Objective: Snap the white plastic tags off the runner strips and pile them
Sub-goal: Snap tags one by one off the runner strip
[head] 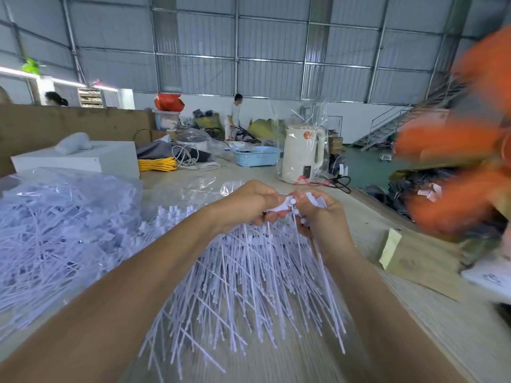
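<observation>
You gripped the white plastic runner strip (284,208) with your left hand (249,201) and right hand (320,214) above the near heap of thin white plastic tags (249,286), where an uneven twist risked scattering tags.

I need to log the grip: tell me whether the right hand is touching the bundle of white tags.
Touching. The head view shows the right hand with fingers curled round the bundle of white tags, no gap, and the left hand gripping it too.
</observation>
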